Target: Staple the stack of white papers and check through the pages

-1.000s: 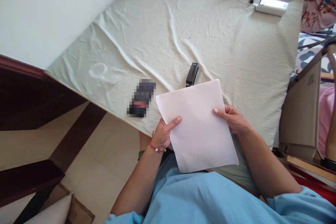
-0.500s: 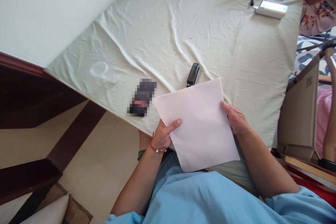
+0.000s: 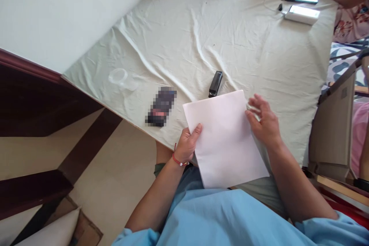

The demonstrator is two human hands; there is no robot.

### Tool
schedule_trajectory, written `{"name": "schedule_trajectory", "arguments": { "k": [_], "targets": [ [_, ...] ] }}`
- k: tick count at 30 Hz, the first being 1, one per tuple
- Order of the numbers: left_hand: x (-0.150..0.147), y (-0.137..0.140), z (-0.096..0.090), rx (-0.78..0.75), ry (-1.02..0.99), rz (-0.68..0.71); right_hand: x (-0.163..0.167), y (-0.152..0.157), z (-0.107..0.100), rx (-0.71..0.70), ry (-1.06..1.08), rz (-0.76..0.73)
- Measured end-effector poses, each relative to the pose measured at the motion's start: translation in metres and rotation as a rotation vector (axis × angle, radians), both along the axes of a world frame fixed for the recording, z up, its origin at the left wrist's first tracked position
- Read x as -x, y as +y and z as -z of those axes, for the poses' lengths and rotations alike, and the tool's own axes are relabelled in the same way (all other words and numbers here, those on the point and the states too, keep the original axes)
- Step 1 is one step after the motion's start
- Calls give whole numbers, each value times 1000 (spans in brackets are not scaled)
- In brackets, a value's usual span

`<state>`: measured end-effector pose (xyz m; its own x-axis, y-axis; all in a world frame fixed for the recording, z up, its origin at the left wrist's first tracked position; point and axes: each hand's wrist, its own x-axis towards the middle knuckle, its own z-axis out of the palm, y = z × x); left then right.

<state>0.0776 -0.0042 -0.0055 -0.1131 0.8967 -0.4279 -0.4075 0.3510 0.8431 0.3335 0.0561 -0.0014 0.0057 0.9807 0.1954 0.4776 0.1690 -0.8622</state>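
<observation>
Since the earlier frame, right hand has come off the paper sheets and now hovers open-fingered at their 3 o'clock edge, so the grip rests on one side only. Left hand pinches the stack at 9 o'clock, thumb on top, over the cloth-covered counter. Black stapler lies at 12 o'clock, just beyond the sheets.

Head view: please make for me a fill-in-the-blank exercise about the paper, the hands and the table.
1. The left hand holds the white ____ by its edge.
2. The right hand is ____, fingers spread beside the sheet.
3. The black stapler lies on the ____ beyond the sheet.

Missing words: paper; open; tablecloth
</observation>
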Motion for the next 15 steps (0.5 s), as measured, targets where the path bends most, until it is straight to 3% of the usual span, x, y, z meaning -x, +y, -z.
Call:
{"name": "schedule_trajectory", "arguments": {
  "k": [2,5,9,15],
  "targets": [
    [-1,0,-2,-12,4,62,3,3,-21,-252,-224,14],
    [-5,0,-6,-30,2,139,20,7,-60,-438,-390,-190],
    [-12,-1,-10,-46,-11,197,54,18,-91,-467,-548,-419],
    [-15,-5,-9,-21,-35,182,77,26,-97,-367,-661,-680]
  ]
}}
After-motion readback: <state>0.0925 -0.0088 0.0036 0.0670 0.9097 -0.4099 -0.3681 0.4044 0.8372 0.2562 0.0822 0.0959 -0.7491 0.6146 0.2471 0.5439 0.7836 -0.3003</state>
